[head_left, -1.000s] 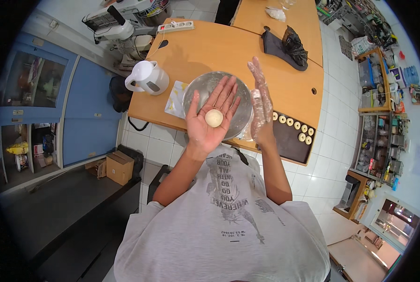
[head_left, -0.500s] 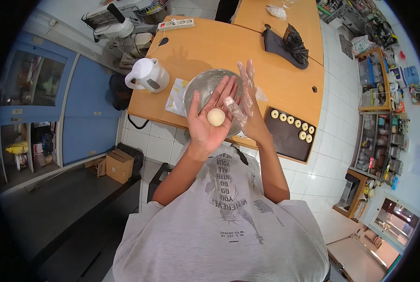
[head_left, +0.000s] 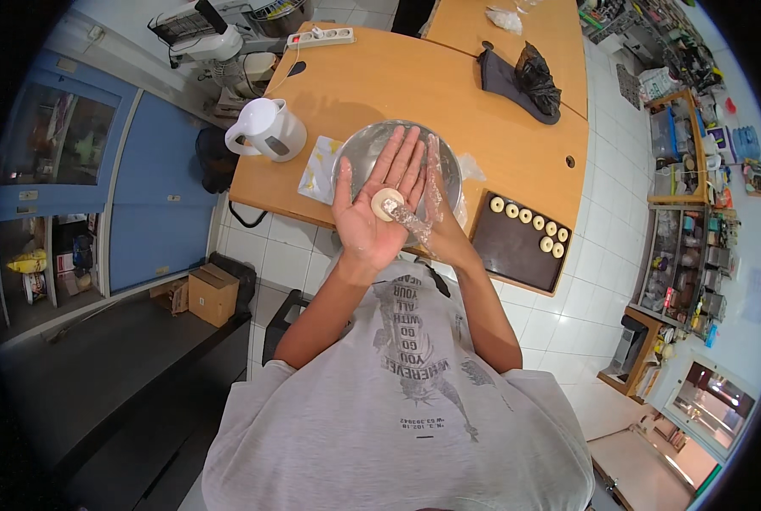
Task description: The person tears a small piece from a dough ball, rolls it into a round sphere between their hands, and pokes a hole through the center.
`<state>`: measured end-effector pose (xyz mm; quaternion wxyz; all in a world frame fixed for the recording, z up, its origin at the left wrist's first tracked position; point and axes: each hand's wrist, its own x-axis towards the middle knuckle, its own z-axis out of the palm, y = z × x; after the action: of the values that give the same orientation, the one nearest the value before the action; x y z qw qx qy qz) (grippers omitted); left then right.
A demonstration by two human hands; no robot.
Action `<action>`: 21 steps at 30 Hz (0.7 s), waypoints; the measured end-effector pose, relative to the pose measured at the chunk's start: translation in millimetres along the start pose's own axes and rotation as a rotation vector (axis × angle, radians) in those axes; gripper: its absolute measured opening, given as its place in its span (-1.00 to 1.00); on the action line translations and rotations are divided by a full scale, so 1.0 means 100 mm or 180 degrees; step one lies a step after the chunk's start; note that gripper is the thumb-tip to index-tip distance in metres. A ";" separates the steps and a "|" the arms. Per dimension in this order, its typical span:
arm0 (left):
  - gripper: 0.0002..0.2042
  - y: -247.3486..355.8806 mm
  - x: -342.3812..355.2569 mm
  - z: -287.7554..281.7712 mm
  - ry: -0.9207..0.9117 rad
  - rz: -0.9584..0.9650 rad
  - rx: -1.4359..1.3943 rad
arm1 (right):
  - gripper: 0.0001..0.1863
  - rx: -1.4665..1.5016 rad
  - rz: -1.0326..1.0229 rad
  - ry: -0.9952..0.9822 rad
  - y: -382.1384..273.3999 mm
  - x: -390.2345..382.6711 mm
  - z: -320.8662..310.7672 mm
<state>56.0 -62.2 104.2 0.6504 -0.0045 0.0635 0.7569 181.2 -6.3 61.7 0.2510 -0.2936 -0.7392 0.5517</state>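
Observation:
My left hand [head_left: 370, 223] is palm up with its fingers stretched out, holding a small pale dough ball [head_left: 381, 208] on the palm. The thumb of my right hand [head_left: 438, 220] presses onto the middle of the dough. Its other fingers stand upright beside the left fingers, stretched out and coated with sticky white dough or flour. Behind both hands is a wide metal bowl [head_left: 365, 146], its inside partly hidden. To the right, a dark baking tray [head_left: 512, 249] bears several pale dough rounds [head_left: 526, 216] with dented centres, lined along its far and right sides.
A white electric kettle [head_left: 269, 130] stands left of the bowl on the wooden table [head_left: 380, 77], next to a patterned paper sheet [head_left: 319, 170]. Farther back lie a power strip [head_left: 321, 37], a dark cloth [head_left: 504, 85] and a black plastic bag [head_left: 537, 75].
My right hand has moved down and left, bringing its thumb onto the dough ball. The left hand has turned flatter and shifted slightly left.

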 end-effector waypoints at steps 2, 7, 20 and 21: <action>-0.21 0.00 -0.01 0.03 0.0013 0.0013 0.0065 | 0.24 0.0167 0.0037 -0.0019 -0.04 0.01 0.02; -0.19 0.01 -0.03 0.05 -0.0010 0.0013 -0.0054 | 0.25 0.0509 0.0002 -0.0047 -0.07 0.01 0.06; -0.11 0.09 -0.04 0.06 -0.0084 -0.0030 -0.0118 | 0.22 0.0861 0.0103 0.0079 -0.10 0.01 0.24; -0.11 0.09 -0.04 0.05 -0.0084 -0.0030 -0.0118 | 0.21 0.0860 0.0085 0.0085 -0.08 0.02 0.25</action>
<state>48.1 -67.1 110.4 0.6546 -0.0069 0.0409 0.7549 161.4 -23.8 62.3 0.2906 -0.2743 -0.6508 0.6456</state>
